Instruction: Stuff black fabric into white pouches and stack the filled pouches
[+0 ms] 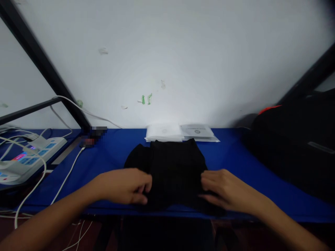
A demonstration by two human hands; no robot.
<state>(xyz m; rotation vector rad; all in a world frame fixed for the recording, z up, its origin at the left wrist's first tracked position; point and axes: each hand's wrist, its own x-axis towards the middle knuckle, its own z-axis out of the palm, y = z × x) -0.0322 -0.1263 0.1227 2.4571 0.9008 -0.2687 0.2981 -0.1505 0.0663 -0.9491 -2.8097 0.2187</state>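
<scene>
A black garment lies partly folded on the blue table, with a rounded flap of it sticking out at the upper left. What kind of garment it is cannot be made out in the dark fabric. My left hand is at its left edge, fingers curled and thumb bent under, closed on the cloth. On the opposite side, my right hand pinches the right edge, its fingertips partly lost against the black. Slight blur softens both hands.
White plastic bags lie stacked against the wall, with printed bags beside them. A large black bag fills the right side. At left are a white power strip with tangled cables and a pixelated dark object. The blue table has a metal frame.
</scene>
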